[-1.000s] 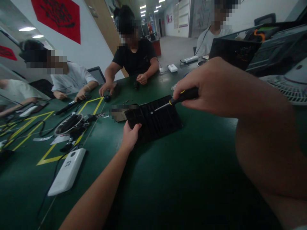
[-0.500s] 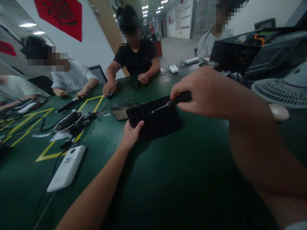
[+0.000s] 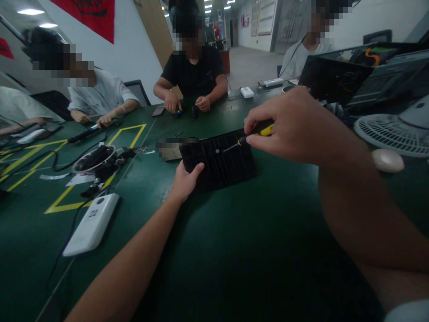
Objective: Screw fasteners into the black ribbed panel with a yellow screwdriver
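My left hand [image 3: 185,182] is closed on the left end of a black ribbed plastic tray [image 3: 236,167], thumb on top, fingers hidden beneath. The tray lies tilted above the green table [image 3: 208,232]. In my right hand [image 3: 288,127] is a screwdriver [image 3: 267,130] with a black and yellow handle, fingers wrapped round it. Its thin shaft points left across the tray. A small silver round piece, like a screw head [image 3: 217,151], sits among the ribs, and the screwdriver's tip is just right of it; contact cannot be made out.
A small cardboard box [image 3: 170,151] stands behind the tray. To the left are a white power bank [image 3: 92,226] marked 22, and a clear bowl [image 3: 77,168] with black parts. A white fan [image 3: 389,129] and a computer mouse [image 3: 388,160] are at right. Several people sit across the table.
The screwdriver's tip has shifted right, off the middle of the silver piece, and more of the yellow handle shows. My left hand keeps its hold on the tray. The view has tilted slightly.
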Demonstrator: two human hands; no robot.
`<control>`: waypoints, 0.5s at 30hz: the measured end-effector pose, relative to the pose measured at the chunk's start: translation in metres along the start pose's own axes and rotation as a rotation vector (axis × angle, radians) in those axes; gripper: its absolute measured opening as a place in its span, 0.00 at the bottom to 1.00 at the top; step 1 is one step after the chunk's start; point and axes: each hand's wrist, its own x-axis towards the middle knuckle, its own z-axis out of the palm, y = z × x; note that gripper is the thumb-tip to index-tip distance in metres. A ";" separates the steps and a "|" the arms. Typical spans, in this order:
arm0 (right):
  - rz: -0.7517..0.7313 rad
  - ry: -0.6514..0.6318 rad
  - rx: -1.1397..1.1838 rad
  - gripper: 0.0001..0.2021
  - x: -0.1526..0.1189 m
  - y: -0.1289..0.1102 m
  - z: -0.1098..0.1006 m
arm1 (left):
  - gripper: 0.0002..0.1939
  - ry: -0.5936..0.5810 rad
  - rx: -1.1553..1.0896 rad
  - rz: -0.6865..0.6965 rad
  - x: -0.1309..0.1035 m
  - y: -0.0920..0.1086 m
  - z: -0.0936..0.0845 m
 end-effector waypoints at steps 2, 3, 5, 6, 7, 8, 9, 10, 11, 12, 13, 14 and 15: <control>0.011 -0.005 -0.002 0.06 0.000 -0.003 -0.001 | 0.29 -0.003 0.006 0.000 0.000 0.000 0.000; 0.015 -0.005 -0.002 0.06 0.000 -0.004 -0.001 | 0.29 -0.006 0.003 0.001 -0.001 0.001 0.000; 0.011 0.007 0.006 0.06 0.001 -0.004 0.000 | 0.30 -0.011 -0.004 0.005 -0.001 0.001 0.000; 0.006 0.013 0.013 0.06 0.001 -0.004 0.001 | 0.30 -0.014 -0.005 0.007 -0.001 0.002 0.000; -0.001 0.020 0.021 0.06 0.001 -0.003 0.002 | 0.30 -0.016 -0.003 0.008 -0.002 0.002 0.000; -0.010 0.025 0.031 0.06 0.002 -0.002 0.003 | 0.30 -0.018 -0.002 0.009 -0.002 0.002 0.000; -0.019 0.031 0.043 0.06 0.002 -0.001 0.005 | 0.29 -0.022 -0.001 0.009 -0.002 0.003 0.000; -0.028 0.034 0.055 0.06 0.002 0.000 0.007 | 0.29 -0.024 -0.002 0.008 -0.002 0.003 0.000; -0.034 0.037 0.065 0.06 0.003 0.001 0.009 | 0.29 -0.024 -0.003 0.007 -0.002 0.003 0.000; -0.039 0.040 0.074 0.06 0.003 0.002 0.010 | 0.28 -0.022 -0.002 0.007 -0.002 0.003 0.000; -0.041 0.042 0.083 0.06 0.003 0.002 0.012 | 0.28 -0.018 0.000 0.006 -0.002 0.002 0.000; -0.039 0.043 0.092 0.07 0.004 0.002 0.013 | 0.28 -0.014 0.002 0.005 -0.002 0.002 0.000; -0.034 0.044 0.099 0.07 0.004 0.002 0.013 | 0.28 -0.012 0.003 0.005 -0.002 0.002 0.000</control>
